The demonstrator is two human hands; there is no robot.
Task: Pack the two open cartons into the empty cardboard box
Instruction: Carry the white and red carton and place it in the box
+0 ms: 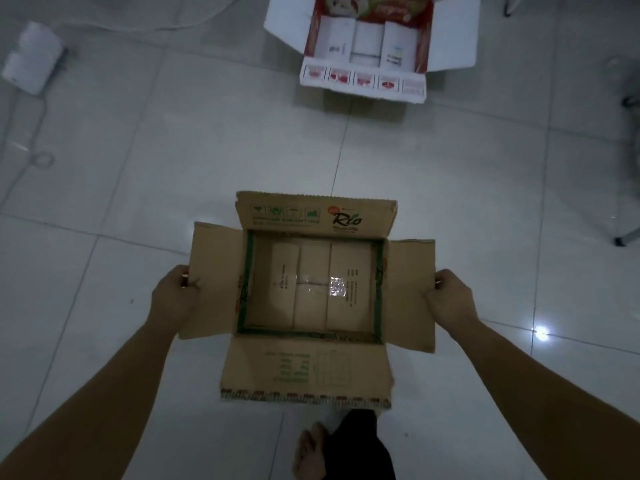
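Brown corrugated board forms the cardboard box (311, 362), which is held above the pale tiled floor (207, 150) with all four flaps folded outward. A bare foot (310, 452) and a dark trouser leg (356, 448) show just below the near flap. The left hand (175, 296) grips the outer edge of the left flap; the right hand (450, 297) grips the outer edge of the right flap. The interior shows only taped bottom flaps. Well beyond the box, near the far edge of the floor, stands a white and red carton (367, 46), flaps open, with white packets inside. A white object (33, 62) lies at the far left.
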